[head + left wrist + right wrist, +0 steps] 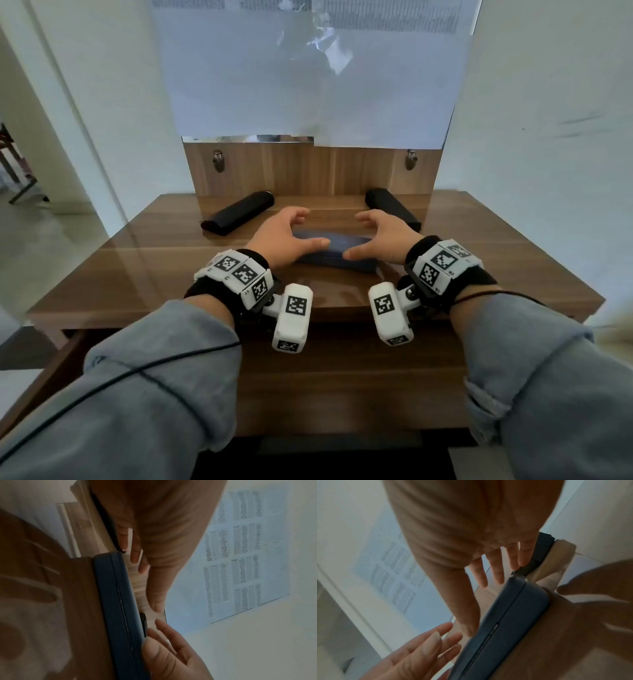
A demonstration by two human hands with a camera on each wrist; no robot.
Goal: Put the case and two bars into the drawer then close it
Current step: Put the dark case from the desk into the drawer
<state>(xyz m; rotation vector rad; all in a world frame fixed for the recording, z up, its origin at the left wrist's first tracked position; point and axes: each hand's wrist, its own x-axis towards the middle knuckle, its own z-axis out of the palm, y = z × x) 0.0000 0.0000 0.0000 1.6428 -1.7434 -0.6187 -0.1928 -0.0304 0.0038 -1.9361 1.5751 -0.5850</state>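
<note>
case: dark blue case [337, 251] lies flat mid-surface, long side running left to right, seam along its front edge

left hand: left hand [279, 240] hovers over the case's left end, fingers [155, 597] spread apart and a bit curved, thumb out toward the middle. Doesn't look clamped on anything; can't tell if the palm touches the lid

right hand: right hand [383, 240] mirrors it over the right end, fingers [495, 569] apart, thumb pointing in at the other thumb, nothing gripped

left bar: black bar [239, 212] lies angled on the back left of the surface, well apart from the case

right bar: second black bar [392, 209] back right, partly hidden behind the right hand

surface: brown wood surface [137, 267], pretty glossy, hand shadows showing on it

drawer: drawer [342, 370] sits pulled out under the front edge, below both wrists, forearms crossing over it

back stuff: wood back panel [315, 171] with two small metal hooks, and a big sheet of paper [308, 75] above it covered in blurry printed tables

in the way: the hands cover both ends of the case; nothing sits between case and drawer but the surface edge
</note>
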